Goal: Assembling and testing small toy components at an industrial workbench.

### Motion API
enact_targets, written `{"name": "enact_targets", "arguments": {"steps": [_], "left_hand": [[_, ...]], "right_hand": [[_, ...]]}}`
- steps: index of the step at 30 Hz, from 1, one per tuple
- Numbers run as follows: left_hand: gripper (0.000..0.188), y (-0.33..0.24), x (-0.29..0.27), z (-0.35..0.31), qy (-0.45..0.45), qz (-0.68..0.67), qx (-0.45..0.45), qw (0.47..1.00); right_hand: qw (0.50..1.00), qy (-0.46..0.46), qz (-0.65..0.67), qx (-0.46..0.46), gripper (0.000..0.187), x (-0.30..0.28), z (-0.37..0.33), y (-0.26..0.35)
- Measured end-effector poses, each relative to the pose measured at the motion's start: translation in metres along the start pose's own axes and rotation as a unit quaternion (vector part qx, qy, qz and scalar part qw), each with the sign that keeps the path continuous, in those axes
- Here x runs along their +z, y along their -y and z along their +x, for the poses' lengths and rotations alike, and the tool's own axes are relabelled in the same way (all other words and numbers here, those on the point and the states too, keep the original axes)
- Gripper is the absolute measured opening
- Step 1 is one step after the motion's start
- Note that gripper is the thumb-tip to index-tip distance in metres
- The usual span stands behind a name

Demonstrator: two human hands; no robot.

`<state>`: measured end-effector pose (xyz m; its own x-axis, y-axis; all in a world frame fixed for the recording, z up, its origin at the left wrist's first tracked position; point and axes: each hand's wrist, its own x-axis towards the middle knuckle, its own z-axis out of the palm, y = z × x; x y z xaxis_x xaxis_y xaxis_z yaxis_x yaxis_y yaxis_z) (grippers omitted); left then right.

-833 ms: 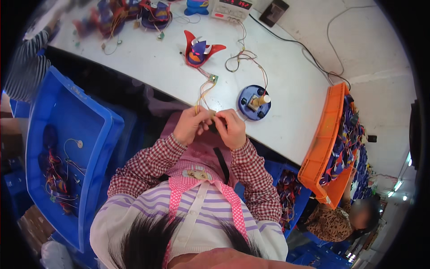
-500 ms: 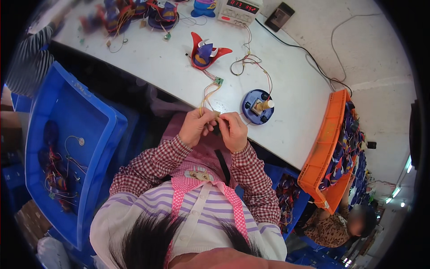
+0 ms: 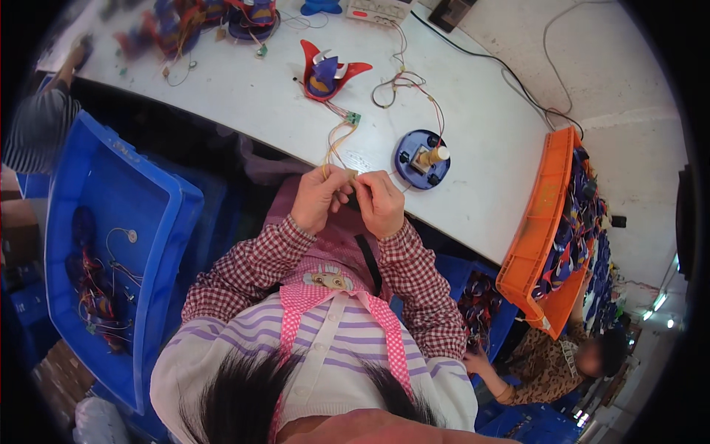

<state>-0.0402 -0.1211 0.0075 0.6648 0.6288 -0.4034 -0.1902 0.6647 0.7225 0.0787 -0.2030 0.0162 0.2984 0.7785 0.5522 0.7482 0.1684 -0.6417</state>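
Close together at the table's near edge, my left hand [image 3: 320, 197] and my right hand [image 3: 380, 204] are both closed in pinches. Between their fingertips is a small tan part [image 3: 352, 174] with thin wires; its exact kind is too small to make out. Yellow and red wires [image 3: 334, 140] run from it to a small green circuit board [image 3: 353, 118] lying on the table. More wires join that board to a red, purple and white toy piece [image 3: 325, 75] with pointed wings. Right of the hands sits a round blue base [image 3: 423, 159] carrying black parts and a tan upright post.
Toy assemblies with wires [image 3: 174, 26] lie at the table's far left, near another person's arm [image 3: 44, 122]. A power supply [image 3: 377, 10] stands at the back. A blue bin [image 3: 159, 244] is at left, an orange crate [image 3: 534, 229] at right, with another person [image 3: 543, 366] beyond.
The view has shifted slightly, so the table things sit higher. My hands keep their pinch on the small part. The person at right now reaches an arm toward the blue bin beside me.
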Motion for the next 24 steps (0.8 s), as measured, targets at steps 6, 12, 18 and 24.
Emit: {"name": "enact_targets", "arguments": {"steps": [6,12,18,24], "left_hand": [[0.020,-0.020,0.032,0.011,-0.006,-0.067,0.054,0.996],[0.050,-0.020,0.021,-0.010,0.034,0.514,0.285,0.808],[0.093,-0.010,0.073,0.039,0.026,0.618,0.455,0.640],[0.104,0.021,0.094,0.087,0.067,0.682,0.391,0.614]], "right_hand": [[0.999,-0.038,0.002,0.036,0.027,-0.017,0.009,0.011],[0.982,-0.115,-0.061,0.138,0.033,-0.077,-0.013,-0.012],[0.979,-0.107,-0.006,0.171,0.032,-0.096,0.027,-0.023],[0.986,-0.020,-0.112,0.125,0.024,-0.086,0.033,-0.061]]}}
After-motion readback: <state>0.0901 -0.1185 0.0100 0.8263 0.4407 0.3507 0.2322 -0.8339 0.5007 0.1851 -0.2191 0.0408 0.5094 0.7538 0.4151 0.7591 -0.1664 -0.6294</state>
